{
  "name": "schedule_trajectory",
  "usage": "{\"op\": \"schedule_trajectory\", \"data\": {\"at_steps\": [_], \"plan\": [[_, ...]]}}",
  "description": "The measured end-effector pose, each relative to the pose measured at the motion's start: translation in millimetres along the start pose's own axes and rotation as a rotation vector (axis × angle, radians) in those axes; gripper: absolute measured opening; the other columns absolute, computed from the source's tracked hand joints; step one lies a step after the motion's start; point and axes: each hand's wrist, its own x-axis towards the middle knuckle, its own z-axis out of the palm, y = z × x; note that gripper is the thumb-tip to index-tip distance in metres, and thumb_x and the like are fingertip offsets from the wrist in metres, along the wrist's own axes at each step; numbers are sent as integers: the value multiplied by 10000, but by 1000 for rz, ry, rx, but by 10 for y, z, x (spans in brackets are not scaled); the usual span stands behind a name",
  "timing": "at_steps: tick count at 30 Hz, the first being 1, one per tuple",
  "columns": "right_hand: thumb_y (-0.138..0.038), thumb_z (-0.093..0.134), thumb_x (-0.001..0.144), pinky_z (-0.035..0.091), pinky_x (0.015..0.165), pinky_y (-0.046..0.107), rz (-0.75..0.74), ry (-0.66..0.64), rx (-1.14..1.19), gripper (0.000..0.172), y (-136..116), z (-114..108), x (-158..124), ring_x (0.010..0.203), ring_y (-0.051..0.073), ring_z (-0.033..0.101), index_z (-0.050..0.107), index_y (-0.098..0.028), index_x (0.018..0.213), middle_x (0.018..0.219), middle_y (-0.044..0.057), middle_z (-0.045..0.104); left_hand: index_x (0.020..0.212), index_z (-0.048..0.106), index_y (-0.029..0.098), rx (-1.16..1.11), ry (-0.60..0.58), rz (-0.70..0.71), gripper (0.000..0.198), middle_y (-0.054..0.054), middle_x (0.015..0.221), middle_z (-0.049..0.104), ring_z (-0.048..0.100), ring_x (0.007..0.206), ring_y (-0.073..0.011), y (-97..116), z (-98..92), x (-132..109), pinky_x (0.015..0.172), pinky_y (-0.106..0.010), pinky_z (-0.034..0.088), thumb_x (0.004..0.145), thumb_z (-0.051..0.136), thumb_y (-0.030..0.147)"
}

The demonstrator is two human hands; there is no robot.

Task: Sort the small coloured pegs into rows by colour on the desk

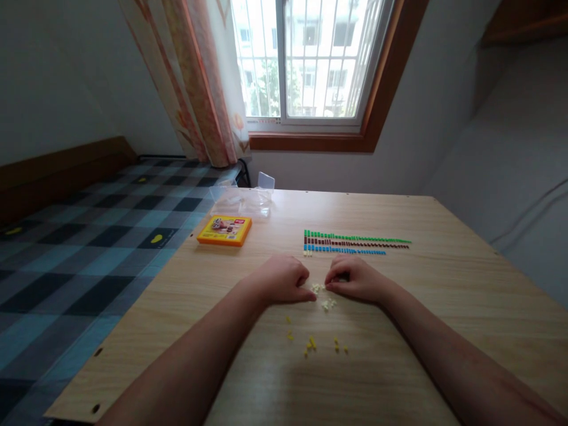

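Observation:
Small cream building bricks [316, 289] lie loose between my two hands, with a second little pile of cream bricks [326, 305] just nearer to me. My left hand [286, 279] rests on the table at their left, fingers curled, thumb stretched out apart and nothing visible in it. From the right, my right hand [352, 278] pinches at a tiny cream brick [323, 287] by its fingertips. Beyond the hands run rows of green bricks [355, 236], brown bricks [355, 243] and blue bricks [350, 251]. A few cream bricks [307, 254] begin another row at the left end.
Loose yellow bricks [311, 344] are scattered on the wooden table [470, 284] near me. An orange and yellow box [225, 231] sits at the back left, before a clear plastic case [248, 201] standing open. A bed with a checked cover [110, 236] adjoins the table's left edge.

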Motion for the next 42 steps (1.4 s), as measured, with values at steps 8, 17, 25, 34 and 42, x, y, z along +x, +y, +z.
{"op": "schedule_trajectory", "data": {"at_steps": [8,17,25,34,42], "plan": [[-176,712,823,426,701,290,-27,8,-47,81,19,29,18,722,160,594,782,-209,796,716,20,690,635,634,204,-19,25,25,380,-8,650,643,526,610,-161,-21,49,34,555,-289,269,832,674,526],[-238,713,852,419,740,294,21,-2,-43,73,-97,0,16,751,154,592,767,-205,815,734,10,681,659,648,204,10,56,38,406,-25,699,676,543,647,-170,-62,120,39,566,-300,259,880,608,542],[-295,758,792,415,782,307,55,-115,-23,124,-70,-100,-49,853,182,566,693,-197,832,847,14,653,645,631,207,6,42,52,426,-22,667,648,497,617,-162,-21,104,14,581,-301,268,890,574,551],[-191,762,699,405,766,296,81,-145,-36,173,-39,-150,-74,850,181,528,660,-202,839,856,6,603,652,627,206,16,25,40,443,-29,684,657,518,636,-171,15,55,1,577,-303,277,890,562,573],[-139,631,790,364,655,263,148,-17,-73,47,-130,-17,-6,724,143,510,631,-186,783,764,-2,599,646,637,200,-10,33,25,444,-27,663,643,532,622,-170,20,54,4,572,-307,293,883,565,568]]}}
